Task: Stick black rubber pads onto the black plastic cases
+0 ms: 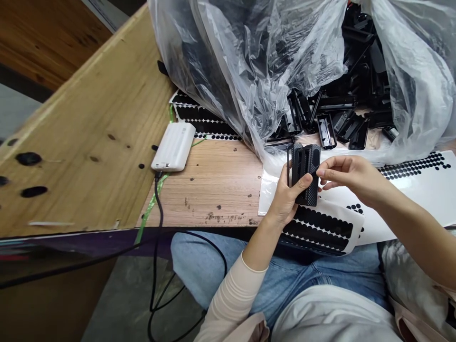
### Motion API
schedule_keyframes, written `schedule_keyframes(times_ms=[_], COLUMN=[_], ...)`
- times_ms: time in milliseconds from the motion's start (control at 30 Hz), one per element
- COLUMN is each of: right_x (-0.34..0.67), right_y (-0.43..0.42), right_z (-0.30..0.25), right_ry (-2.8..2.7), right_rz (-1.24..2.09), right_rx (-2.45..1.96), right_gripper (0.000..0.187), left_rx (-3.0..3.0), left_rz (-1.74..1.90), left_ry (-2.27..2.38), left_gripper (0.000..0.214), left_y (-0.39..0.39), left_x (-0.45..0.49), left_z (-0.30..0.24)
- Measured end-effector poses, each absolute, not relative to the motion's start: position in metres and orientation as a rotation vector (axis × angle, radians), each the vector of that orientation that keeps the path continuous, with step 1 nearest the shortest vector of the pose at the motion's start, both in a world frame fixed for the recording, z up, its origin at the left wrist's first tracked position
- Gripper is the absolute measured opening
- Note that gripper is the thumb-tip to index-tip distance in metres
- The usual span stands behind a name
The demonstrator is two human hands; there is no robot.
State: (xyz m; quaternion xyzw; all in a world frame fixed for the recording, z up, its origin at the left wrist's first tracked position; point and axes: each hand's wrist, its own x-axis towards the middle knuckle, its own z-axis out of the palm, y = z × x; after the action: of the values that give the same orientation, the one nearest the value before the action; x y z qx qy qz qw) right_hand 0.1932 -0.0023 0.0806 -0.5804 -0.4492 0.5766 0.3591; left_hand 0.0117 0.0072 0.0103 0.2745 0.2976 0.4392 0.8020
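My left hand [287, 197] grips a black ribbed plastic part [305, 171] upright above the table edge, thumb across its lower face. My right hand [347, 175] is at the part's right edge, with fingertips pinched together against it; whatever is between them is too small to make out. Under both hands lie white sheets of round black stickers [322, 228], one curling over the table edge onto my lap.
A large clear plastic bag [249, 71] full of black plastic parts [342, 118] fills the back of the wooden table [213, 190]. A white power bank [173, 147] with a black cable [158, 228] lies at left. More sticker sheets [416, 175] lie at the right.
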Motion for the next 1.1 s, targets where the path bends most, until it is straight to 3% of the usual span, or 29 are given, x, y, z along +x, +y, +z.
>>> schedule_keyframes(times_ms=[333, 700, 800, 933, 1100], right_x=[0.186, 0.184, 0.184, 0.183, 0.183], right_y=[-0.008, -0.012, -0.008, 0.001, 0.004], right_z=[0.086, 0.08, 0.073, 0.059, 0.05], right_ry=[-1.402, -1.55, -1.488, -1.265, -0.986], right_rz=[1.165, 0.981, 0.959, 1.218, 1.374], right_rx=[-1.591, -1.609, -1.591, -1.434, -1.286], right_gripper=[0.046, 0.027, 0.035, 0.05, 0.082], left_rx=[0.616, 0.631, 0.645, 0.666, 0.86], left_rz=[0.928, 0.948, 0.954, 0.957, 0.925], left_ry=[0.632, 0.654, 0.666, 0.702, 0.685], left_gripper=[0.084, 0.085, 0.082, 0.079, 0.088], left_y=[0.006, 0.005, 0.006, 0.009, 0.015], left_x=[0.01, 0.011, 0.012, 0.011, 0.009], left_z=[0.009, 0.009, 0.009, 0.009, 0.005])
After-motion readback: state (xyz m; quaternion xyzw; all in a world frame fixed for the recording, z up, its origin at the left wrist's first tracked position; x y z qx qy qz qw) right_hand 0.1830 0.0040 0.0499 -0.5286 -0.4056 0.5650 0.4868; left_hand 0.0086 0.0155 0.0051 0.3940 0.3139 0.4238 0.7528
